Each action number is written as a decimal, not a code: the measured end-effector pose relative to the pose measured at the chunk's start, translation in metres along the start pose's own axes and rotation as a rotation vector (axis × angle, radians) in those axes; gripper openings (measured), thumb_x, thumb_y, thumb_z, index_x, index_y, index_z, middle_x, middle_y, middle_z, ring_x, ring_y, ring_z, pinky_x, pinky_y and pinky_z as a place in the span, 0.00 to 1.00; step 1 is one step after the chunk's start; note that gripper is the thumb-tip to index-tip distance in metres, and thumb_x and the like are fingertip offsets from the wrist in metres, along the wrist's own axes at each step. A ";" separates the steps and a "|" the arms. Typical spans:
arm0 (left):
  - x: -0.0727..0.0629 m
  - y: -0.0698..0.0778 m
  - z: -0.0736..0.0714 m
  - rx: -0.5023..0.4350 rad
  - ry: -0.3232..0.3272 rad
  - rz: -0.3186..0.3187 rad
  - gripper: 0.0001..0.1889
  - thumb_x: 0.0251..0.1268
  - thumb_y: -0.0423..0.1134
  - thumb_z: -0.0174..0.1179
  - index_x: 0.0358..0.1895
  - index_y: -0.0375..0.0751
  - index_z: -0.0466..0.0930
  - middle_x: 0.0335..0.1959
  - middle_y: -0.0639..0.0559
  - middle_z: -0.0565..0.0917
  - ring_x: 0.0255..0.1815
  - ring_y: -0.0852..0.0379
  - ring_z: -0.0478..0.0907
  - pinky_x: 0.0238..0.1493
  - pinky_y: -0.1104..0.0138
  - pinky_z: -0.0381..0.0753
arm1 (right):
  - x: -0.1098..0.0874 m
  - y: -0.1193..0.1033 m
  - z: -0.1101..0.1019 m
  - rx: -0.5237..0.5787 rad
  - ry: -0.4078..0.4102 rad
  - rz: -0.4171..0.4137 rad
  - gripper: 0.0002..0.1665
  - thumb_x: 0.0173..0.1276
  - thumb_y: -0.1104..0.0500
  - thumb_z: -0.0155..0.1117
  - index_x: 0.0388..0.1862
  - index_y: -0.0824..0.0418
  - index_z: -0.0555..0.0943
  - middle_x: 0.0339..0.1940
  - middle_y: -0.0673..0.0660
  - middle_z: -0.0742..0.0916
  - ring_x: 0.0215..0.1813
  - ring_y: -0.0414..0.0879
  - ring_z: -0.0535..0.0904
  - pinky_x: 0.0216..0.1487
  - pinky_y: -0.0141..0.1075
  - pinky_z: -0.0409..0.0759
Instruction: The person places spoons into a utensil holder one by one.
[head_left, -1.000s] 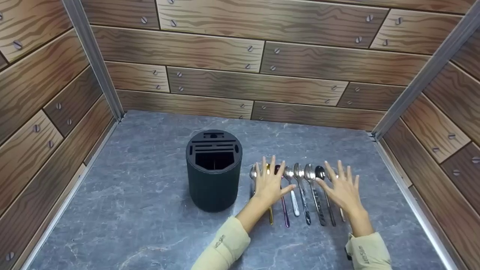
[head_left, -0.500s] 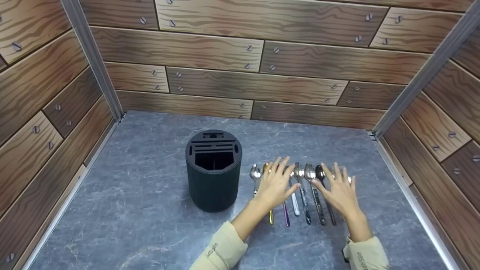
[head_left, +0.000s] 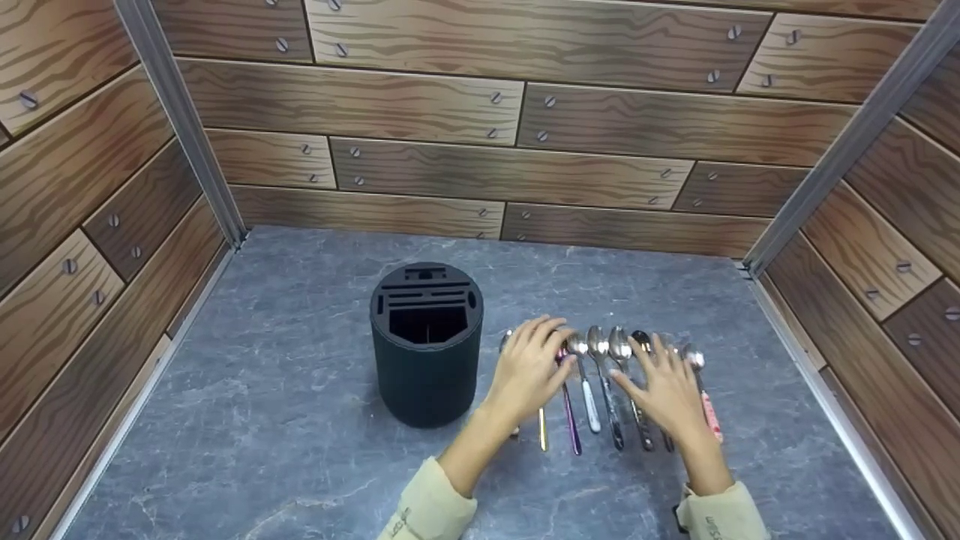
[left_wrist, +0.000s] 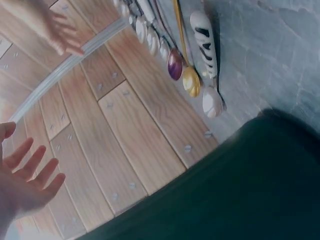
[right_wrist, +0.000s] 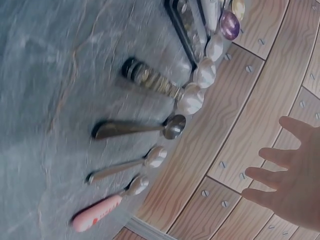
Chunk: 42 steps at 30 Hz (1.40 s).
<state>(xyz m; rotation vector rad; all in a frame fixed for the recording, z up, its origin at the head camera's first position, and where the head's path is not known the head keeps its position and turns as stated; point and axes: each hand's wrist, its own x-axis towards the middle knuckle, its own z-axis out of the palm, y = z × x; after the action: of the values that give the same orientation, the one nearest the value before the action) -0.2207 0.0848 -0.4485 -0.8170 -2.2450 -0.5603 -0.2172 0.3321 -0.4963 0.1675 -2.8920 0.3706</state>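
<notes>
Hovering above a row of spoons (head_left: 598, 342), the left hand (head_left: 526, 369) and the right hand (head_left: 666, 391) were both loosely spread, fingers slightly bent, backs facing up. The wrist views showed each hand apart from the spoons. These lay side by side on the grey marbled tabletop (head_left: 247, 435), bowls toward the plank-patterned back wall (head_left: 420, 101). At the left end lay a black-and-white-handled spoon (left_wrist: 204, 45), then a gold spoon (head_left: 543, 435), a purple spoon (head_left: 572, 429) and a white-handled spoon (head_left: 591, 409). Toward the right end, a dark spoon (right_wrist: 132, 130) lay near a small silver spoon (right_wrist: 156, 156), and a pink-handled spoon (head_left: 710, 416) was outermost. Left of the row, a dark cylindrical utensil holder (head_left: 427, 386) stood upright, narrow slots and a larger opening in its top.
</notes>
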 end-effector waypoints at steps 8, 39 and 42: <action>-0.002 -0.011 -0.028 -0.026 0.036 -0.070 0.15 0.60 0.45 0.59 0.48 0.43 0.79 0.51 0.51 0.78 0.56 0.51 0.70 0.62 0.59 0.61 | -0.003 -0.012 0.011 0.045 -0.004 -0.006 0.43 0.62 0.35 0.54 0.67 0.61 0.64 0.68 0.71 0.59 0.65 0.71 0.52 0.63 0.62 0.44; -0.030 -0.104 -0.093 -0.002 0.202 -0.447 0.16 0.62 0.38 0.58 0.49 0.31 0.78 0.53 0.39 0.76 0.59 0.40 0.67 0.66 0.55 0.50 | -0.004 -0.065 0.056 0.185 0.124 -0.104 0.26 0.57 0.53 0.67 0.53 0.63 0.77 0.49 0.63 0.81 0.51 0.60 0.75 0.52 0.52 0.71; -0.033 -0.109 -0.093 -0.001 0.194 -0.467 0.17 0.61 0.39 0.59 0.49 0.30 0.78 0.53 0.39 0.76 0.59 0.40 0.66 0.66 0.56 0.50 | -0.003 -0.075 0.062 0.211 0.110 -0.116 0.27 0.57 0.54 0.67 0.54 0.64 0.76 0.49 0.64 0.81 0.51 0.60 0.75 0.52 0.52 0.71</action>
<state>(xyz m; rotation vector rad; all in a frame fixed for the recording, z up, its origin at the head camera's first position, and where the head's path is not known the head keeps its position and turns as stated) -0.2342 -0.0598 -0.4260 -0.2169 -2.2534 -0.8167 -0.2161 0.2443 -0.5375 0.3368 -2.7154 0.6416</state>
